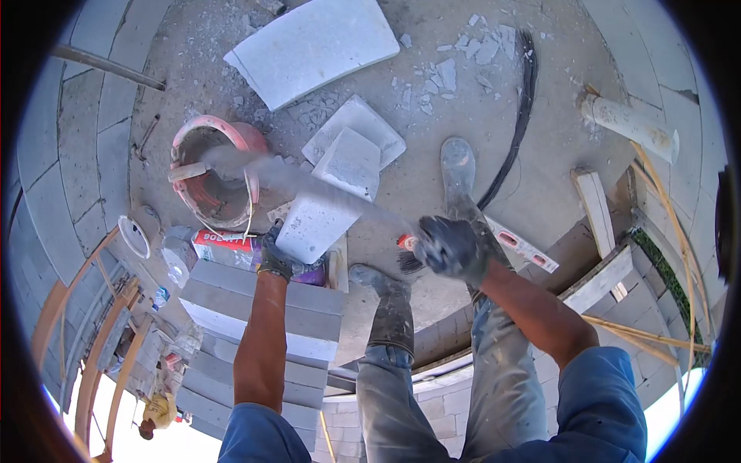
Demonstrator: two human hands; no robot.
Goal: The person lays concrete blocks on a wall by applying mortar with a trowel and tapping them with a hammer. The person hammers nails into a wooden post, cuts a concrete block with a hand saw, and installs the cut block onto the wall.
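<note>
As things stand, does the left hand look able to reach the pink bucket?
Probably yes: the pink bucket is close to the left hand, but the blurred tool in the right hand appears to cross part of its opening.

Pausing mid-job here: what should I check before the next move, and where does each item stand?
1. Right hand grip on tool: ok, closed.
2. Left hand away from tool: ok, apart in view, at the block's edge.
3. Block support: cannot tell, underside hidden.
4. Tool edge: cannot tell, blurred.
5. Bucket out of tool's line: not ok, far end overlaps it in view.
</note>
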